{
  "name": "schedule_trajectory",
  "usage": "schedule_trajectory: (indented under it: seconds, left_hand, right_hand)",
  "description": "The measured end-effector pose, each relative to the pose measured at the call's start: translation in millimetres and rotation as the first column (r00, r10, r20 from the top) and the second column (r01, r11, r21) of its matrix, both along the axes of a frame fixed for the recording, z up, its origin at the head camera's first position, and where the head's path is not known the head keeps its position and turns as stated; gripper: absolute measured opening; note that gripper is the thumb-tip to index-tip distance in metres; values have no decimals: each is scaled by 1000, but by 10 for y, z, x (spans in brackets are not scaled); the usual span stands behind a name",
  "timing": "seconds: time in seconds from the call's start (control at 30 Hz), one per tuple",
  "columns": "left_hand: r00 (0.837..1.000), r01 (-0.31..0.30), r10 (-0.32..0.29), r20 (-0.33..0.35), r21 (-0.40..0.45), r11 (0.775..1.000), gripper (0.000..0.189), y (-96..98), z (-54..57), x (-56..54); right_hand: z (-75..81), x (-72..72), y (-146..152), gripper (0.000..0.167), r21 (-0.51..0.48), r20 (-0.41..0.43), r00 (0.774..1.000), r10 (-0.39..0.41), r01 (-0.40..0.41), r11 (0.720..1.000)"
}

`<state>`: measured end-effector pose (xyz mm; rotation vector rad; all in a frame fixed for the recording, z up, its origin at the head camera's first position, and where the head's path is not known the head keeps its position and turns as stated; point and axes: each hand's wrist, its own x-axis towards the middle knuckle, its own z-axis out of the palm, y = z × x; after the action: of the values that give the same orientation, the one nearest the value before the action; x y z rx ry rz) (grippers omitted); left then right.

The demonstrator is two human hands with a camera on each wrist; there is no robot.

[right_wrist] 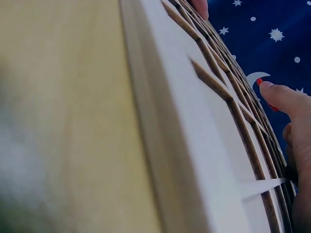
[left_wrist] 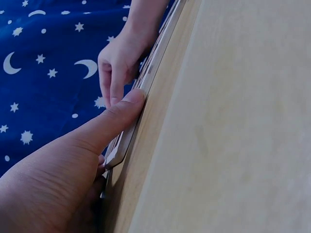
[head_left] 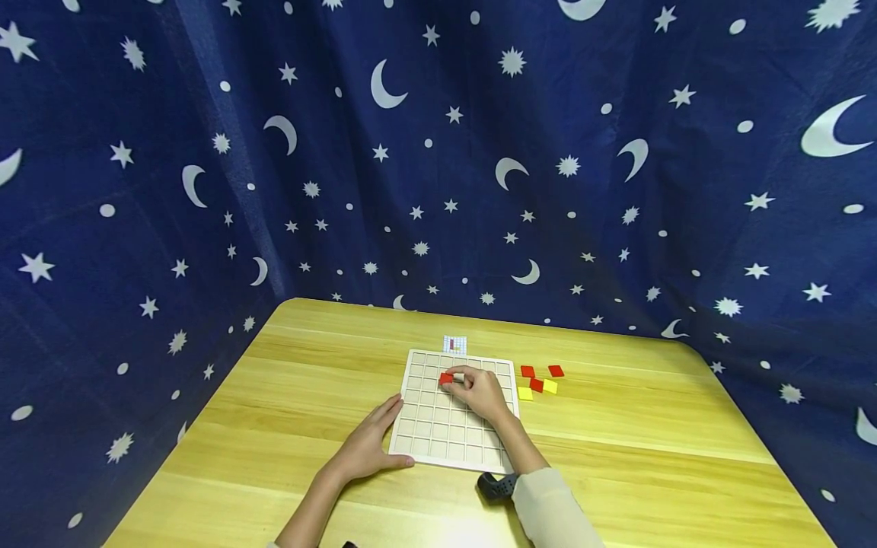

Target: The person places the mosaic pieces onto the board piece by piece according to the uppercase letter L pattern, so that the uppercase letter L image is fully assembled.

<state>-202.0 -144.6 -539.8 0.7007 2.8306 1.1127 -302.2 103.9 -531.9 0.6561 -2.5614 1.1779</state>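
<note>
Right hand (head_left: pixel 477 390): thumb and fingers nearly together, pinching red tile (head_left: pixel 446 378) over grid board (head_left: pixel 438 430), near its far edge, left of centre. Left hand (head_left: pixel 368 447): fingers fairly straight, thumb spread, touching board's left and near edges around their corner.

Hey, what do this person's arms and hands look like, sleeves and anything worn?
The left hand and right hand wear no gloves. The right sleeve is plain and cream; beside it is a dark, rounded device with small holes. Only a pale sliver of the left sleeve shows.
</note>
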Motion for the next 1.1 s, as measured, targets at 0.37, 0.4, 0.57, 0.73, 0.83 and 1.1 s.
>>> schedule_trajectory:
  seconds: [0.37,0.4,0.57,0.73,0.83,1.1]
  left_hand:
    - [1000,0,0,8,-7,1000,108,5,0,3]
    - [1000,0,0,8,-4,1000,108,6,5,6]
    - [1000,0,0,9,4,1000,107,6,7,3]
    - [1000,-3,3,14,7,1000,106,7,-1,-1]
    - [1000,-5,4,14,6,1000,106,8,-4,-1]
    - [1000,-2,2,14,7,1000,107,12,2,-3]
  right_hand:
    - [1,7,3,23,51,-19,1000,6,-5,999]
    - [3,8,3,23,54,-18,1000,6,-5,999]
    - [13,12,5,23,75,-3,1000,5,-5,997]
    - [22,18,3,23,80,2,1000,15,-16,997]
    - [28,22,0,23,75,0,1000,19,-19,997]
    - [30,11,4,23,95,20,1000,4,-6,995]
